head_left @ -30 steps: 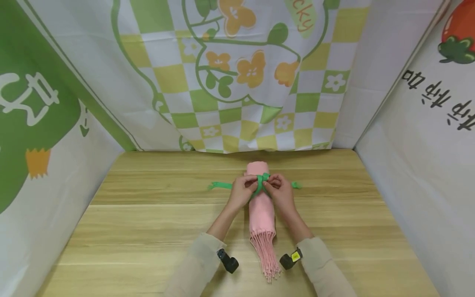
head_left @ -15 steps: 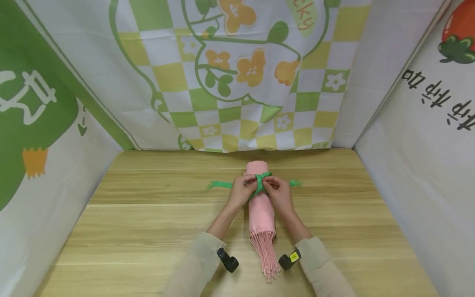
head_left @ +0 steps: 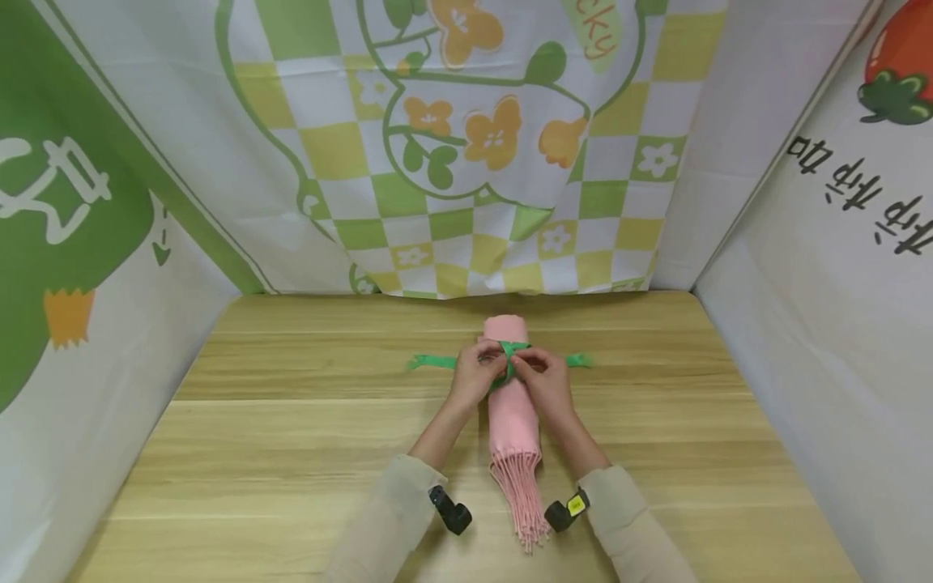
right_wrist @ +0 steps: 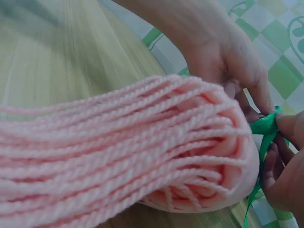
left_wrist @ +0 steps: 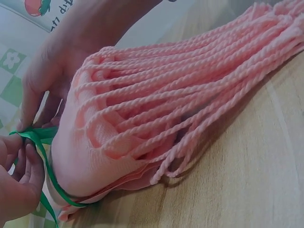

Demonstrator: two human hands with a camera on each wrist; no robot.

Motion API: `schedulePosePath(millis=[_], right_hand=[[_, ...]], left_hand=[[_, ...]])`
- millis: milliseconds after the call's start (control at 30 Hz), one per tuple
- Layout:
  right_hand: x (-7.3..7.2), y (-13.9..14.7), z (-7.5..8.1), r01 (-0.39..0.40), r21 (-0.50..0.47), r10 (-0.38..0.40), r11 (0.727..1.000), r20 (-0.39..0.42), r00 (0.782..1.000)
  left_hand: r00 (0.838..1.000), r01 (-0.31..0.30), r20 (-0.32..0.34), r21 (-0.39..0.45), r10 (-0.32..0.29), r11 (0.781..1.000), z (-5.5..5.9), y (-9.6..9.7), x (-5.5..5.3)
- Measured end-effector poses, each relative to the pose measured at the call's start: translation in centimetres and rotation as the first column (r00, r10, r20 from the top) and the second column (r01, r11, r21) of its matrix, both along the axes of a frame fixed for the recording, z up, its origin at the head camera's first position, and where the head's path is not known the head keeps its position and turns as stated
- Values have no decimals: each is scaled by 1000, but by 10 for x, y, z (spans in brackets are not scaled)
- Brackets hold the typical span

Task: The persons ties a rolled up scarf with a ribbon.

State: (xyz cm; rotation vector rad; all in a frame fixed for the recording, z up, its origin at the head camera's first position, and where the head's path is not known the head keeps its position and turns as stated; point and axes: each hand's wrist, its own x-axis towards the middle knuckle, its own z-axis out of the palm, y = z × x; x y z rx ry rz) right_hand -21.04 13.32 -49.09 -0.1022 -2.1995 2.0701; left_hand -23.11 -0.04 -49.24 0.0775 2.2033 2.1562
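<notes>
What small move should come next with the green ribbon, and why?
Probably gently draw the green ribbon tighter: the left hand and right hand both pinch it where it crosses the rolled pink fringed scarf, with loose ends trailing either side.

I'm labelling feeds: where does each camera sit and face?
Head: on the head, facing forward and down; pink scarf, left grip, right grip, sleeves show.
Left wrist: on that wrist, facing fringe and green ribbon; both grips show.
Right wrist: likewise, from the scarf's other side; both grips show.
Shared by wrist views: fringe, ribbon.
</notes>
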Motion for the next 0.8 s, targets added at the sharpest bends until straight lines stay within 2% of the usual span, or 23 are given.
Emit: schedulePosePath(millis=[133,233,300,367,433,500,533,600,700,800], right_hand=[[-1,0,-1,59,-39,-58,997,21,998],[-2,0,-2,64,-185,-54,981,60,997],[-2,0,-2,48,-304,-26,951,77,997],[-3,0,-2,18,-419,13,908,71,997],[-2,1,-1,-19,-486,57,873,62,996],[-1,1,-1,-46,-516,87,855,57,995],[-1,1,-1,-48,-498,92,866,65,994],[-2,2,-3,-33,-421,77,906,89,993],[-4,3,-4,45,-274,-10,961,129,992],[-7,6,-2,118,-184,-93,976,138,986]], left_hand=[[1000,6,25,12,-6,1000,-1,-1,1],[997,13,69,43,-16,999,-1,-1,1],[993,27,110,105,-39,994,-1,-1,2],[987,37,147,206,-68,978,-1,0,2],[982,43,163,280,-92,959,0,1,3],[981,51,163,296,-103,954,0,1,3],[983,52,155,278,-99,959,0,1,3],[988,38,139,190,-65,981,0,1,4],[993,-28,118,89,17,996,1,1,4],[991,-99,94,25,96,995,1,-1,2]])
